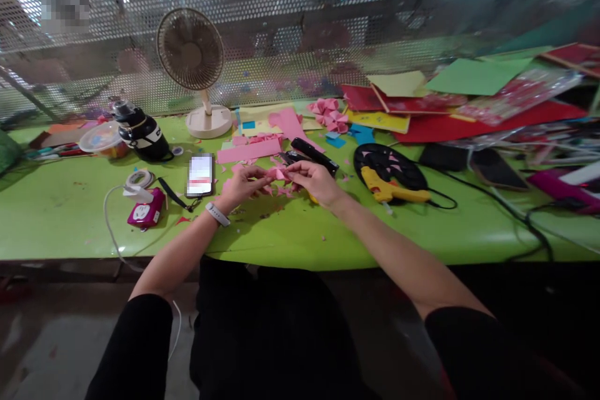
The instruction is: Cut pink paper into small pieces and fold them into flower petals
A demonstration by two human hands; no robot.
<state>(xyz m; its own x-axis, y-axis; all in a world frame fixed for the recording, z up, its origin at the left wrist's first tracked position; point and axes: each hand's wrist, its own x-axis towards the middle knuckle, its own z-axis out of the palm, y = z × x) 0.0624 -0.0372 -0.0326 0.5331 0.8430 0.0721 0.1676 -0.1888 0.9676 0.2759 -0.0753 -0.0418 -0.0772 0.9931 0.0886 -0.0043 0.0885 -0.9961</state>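
Nearest the head camera are the person's black-clothed lap (272, 331) and two black fabric sleeves (135, 344). Beyond them, the bare forearms cross the edge of a glossy green table (285, 244). The left hand (246, 186), with a pale band (218, 215) at its wrist, and the right hand (314, 181) meet just above the tabletop, each pinching a small pink paper piece (278, 174) between thumb and fingers.

Squeezing too hard could crease or tear the paper; a loosened pinch could drop it among the similarly pink paper scraps (284, 190) below, where it would be easily lost. A yellow plastic glue gun (394, 190) lies on a black oval pad (412, 169) near the right forearm, so an outward swing might knock it; whether it is hot cannot be seen.

The piece looks bright, matte and folded, though fingers hide its ends and its exact shape is unclear.
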